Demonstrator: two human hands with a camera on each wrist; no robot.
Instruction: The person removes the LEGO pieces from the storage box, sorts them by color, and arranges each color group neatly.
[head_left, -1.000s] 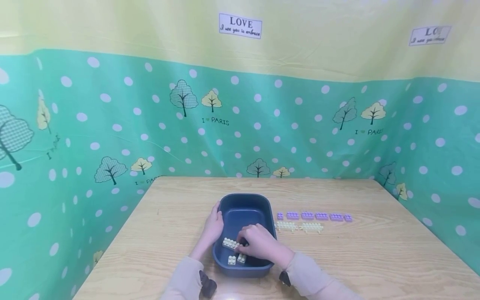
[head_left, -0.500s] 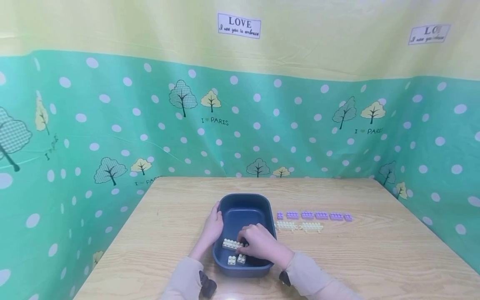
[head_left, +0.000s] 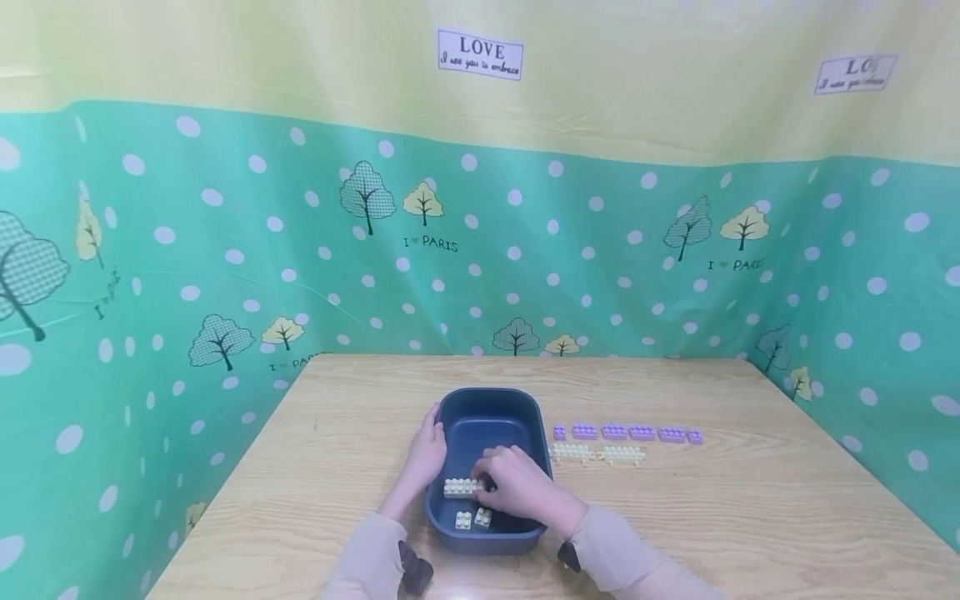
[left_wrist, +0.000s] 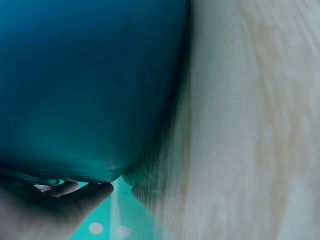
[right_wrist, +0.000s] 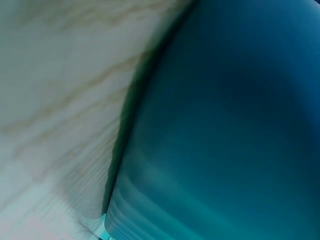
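Observation:
Inside the dark blue bin (head_left: 489, 458), my right hand (head_left: 516, 483) pinches the right end of a row of pale cream building bricks (head_left: 459, 488), and its fingers hide that end. Two small cream bricks lie nearer to me, a left one (head_left: 463, 521) and a right one (head_left: 483, 517). My left hand (head_left: 427, 450) holds the bin's left rim. In the left wrist view its fingers (left_wrist: 95, 195) lie against the bin's outer wall (left_wrist: 85, 90). The right wrist view shows the outer wall (right_wrist: 215, 130) from the other side, without the hand.
Right of the bin, purple bricks (head_left: 614, 432) stand in a line across the wooden table (head_left: 720, 508). In front of them lie two cream toothed pieces (head_left: 622, 453), end to end. A polka-dot curtain (head_left: 517, 225) closes off the back and sides.
The cream brick row has turned from a slight tilt to nearly level and shifted a little left under my right fingers. My left hand has stayed on the rim.

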